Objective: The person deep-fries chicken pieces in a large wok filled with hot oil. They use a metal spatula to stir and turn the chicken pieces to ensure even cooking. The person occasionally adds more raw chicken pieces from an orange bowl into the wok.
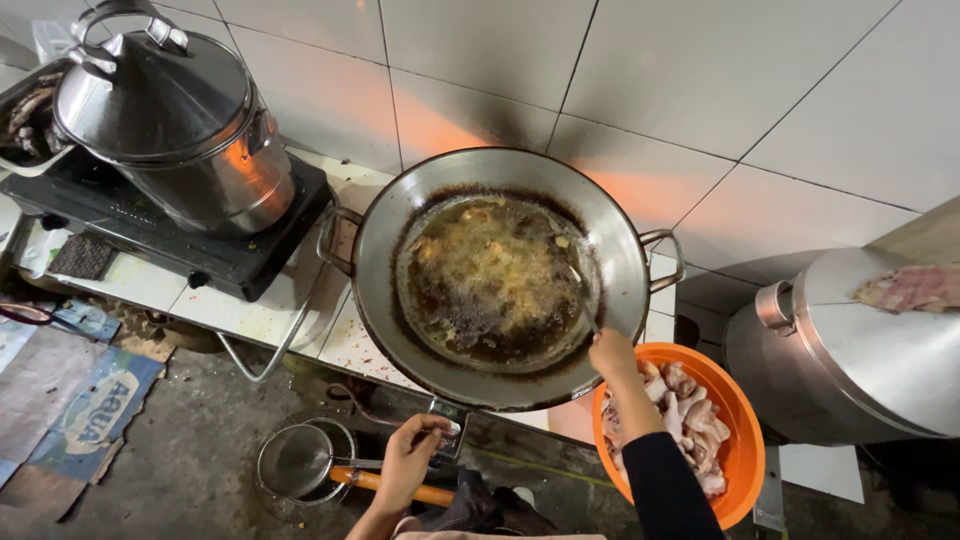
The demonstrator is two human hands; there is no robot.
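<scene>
A big steel wok (620,230) holds dark bubbling oil with battered pieces (490,275) frying in it. My right hand (612,355) is at the wok's near right rim, closed on a thin metal utensil (588,308) that dips into the oil. My left hand (410,460) is lower, below the wok's front edge, with its fingers pinched on a small metal knob (450,430) under the counter. An orange bowl (745,440) of raw chicken pieces (690,410) sits just right of my right forearm.
A lidded steel pot (190,130) stands on a black stove (240,255) at the left. A wire skimmer (295,460) with an orange handle lies on the floor. At the right, a large steel pot (850,370) has raw meat (910,288) on its lid. White tiled wall behind.
</scene>
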